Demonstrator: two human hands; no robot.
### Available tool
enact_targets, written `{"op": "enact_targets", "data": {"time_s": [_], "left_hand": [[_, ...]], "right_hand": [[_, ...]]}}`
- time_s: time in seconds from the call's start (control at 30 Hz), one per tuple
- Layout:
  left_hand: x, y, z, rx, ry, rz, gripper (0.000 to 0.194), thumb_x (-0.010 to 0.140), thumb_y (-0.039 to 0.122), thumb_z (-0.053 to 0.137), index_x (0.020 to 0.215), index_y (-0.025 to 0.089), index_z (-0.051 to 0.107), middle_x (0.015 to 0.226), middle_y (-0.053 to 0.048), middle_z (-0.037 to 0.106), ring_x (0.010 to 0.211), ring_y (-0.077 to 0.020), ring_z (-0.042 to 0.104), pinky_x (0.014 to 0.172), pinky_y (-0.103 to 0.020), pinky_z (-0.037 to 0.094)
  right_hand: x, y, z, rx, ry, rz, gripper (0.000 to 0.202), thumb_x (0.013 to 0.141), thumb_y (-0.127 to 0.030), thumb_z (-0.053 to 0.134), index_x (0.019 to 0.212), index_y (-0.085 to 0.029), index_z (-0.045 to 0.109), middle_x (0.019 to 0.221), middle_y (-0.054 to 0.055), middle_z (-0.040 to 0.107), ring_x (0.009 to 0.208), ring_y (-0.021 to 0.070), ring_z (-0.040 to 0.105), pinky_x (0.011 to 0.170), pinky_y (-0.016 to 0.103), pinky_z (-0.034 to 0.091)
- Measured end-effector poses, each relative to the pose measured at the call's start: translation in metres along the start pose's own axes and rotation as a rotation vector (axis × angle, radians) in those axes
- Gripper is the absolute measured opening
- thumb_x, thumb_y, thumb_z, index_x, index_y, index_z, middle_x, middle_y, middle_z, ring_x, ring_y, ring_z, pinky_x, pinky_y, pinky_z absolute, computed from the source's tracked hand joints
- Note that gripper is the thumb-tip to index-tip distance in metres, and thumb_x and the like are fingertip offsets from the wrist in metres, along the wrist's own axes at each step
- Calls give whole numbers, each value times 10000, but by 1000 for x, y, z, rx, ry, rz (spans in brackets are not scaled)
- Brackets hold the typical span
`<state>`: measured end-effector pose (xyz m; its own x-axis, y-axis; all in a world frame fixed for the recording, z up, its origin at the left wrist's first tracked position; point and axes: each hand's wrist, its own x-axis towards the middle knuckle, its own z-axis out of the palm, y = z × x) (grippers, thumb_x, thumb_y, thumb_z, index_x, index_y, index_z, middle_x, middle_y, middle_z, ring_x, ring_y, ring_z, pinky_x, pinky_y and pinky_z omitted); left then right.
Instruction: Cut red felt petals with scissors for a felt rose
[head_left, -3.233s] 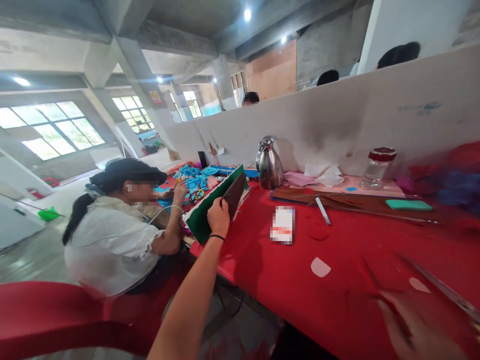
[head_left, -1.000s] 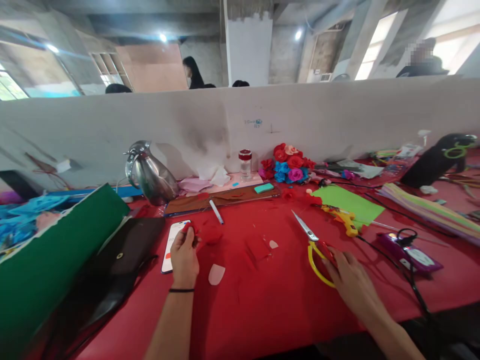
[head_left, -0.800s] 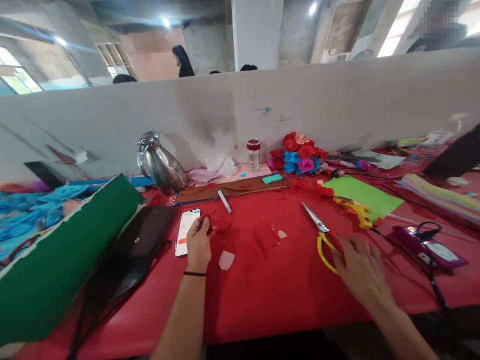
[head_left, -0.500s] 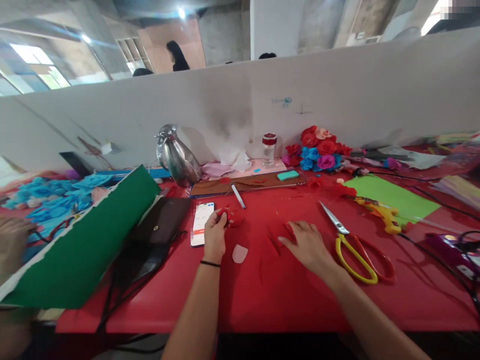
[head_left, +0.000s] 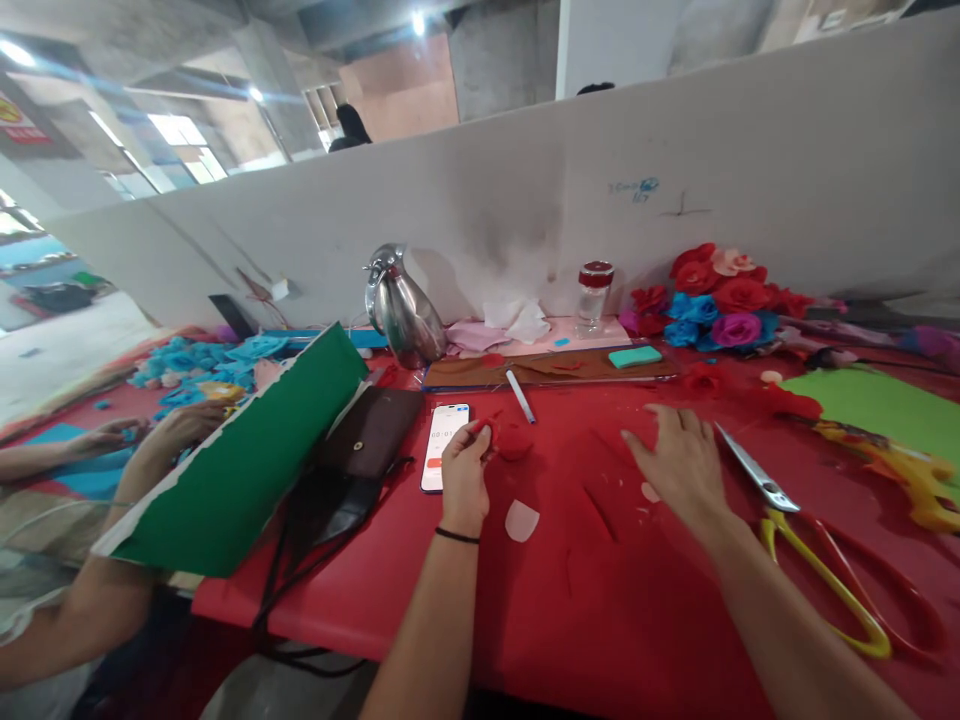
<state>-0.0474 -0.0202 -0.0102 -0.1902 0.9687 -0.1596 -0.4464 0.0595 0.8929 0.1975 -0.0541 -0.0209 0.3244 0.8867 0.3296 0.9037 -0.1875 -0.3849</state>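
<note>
My left hand [head_left: 466,470] is closed on a red paper flower piece [head_left: 514,440], pinched between thumb and fingers beside a lit phone [head_left: 436,447]. Its exact shape blends into the red table. My right hand [head_left: 682,465] hovers low over the table, fingers spread, with nothing seen in it. Close to its fingers lie thin red paper scraps [head_left: 601,515]. Right of it are large scissors [head_left: 772,495] with one yellow and one red handle, blades pointing away. A pale petal-shaped piece [head_left: 521,521] lies between my hands.
Behind are a white marker [head_left: 520,396], a steel jug [head_left: 405,310], a lidded glass jar [head_left: 594,300] and paper roses [head_left: 720,305]. A yellow glue gun [head_left: 919,470] sits right. At left, a green board [head_left: 255,460] stands before another person's hands [head_left: 169,435].
The view has turned left, showing more of the other person's arms. My right hand has lifted and spread beside the scissors. My left hand still holds the red flower piece.
</note>
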Motion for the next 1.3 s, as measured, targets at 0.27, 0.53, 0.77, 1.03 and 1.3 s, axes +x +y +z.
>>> {"op": "enact_targets", "data": {"time_s": [0.27,0.53,0.77,1.03,1.3], "left_hand": [[-10,-4,3,259,-127,46,197,624,222,716,801,156,657,547,59,505,491,-66,407,499,-208,313],[2,-8,-3,168,-100,46,189,628,278,731,748,152,657,576,53,532,494,-55,405,518,-208,318],[2,-6,-4,138,-139,72,225,645,317,734,776,159,642,590,60,523,501,-51,411,519,-196,325],[-3,-5,0,160,-196,96,221,625,316,743,767,161,675,609,41,555,529,-61,423,540,-206,341],[-16,-8,12,234,-271,38,219,597,316,762,726,158,680,600,26,588,501,-71,458,545,-230,372]], "right_hand": [[-34,-32,14,359,-270,-458,424,816,-492,570,1157,-247,623,1095,100,683,1074,306,584,921,504,442],[-39,-47,8,293,-170,-572,232,883,-325,517,962,-216,707,984,91,689,960,271,556,861,450,415],[-80,-106,0,109,-433,-593,120,857,-269,589,828,-188,674,938,90,664,922,260,532,753,381,365],[-28,-67,-4,94,-158,-397,183,896,-318,506,918,-197,641,893,94,695,841,251,593,741,361,423],[-28,22,-25,208,146,-110,263,817,-366,429,854,-209,636,852,103,718,776,259,641,753,403,482]]}}
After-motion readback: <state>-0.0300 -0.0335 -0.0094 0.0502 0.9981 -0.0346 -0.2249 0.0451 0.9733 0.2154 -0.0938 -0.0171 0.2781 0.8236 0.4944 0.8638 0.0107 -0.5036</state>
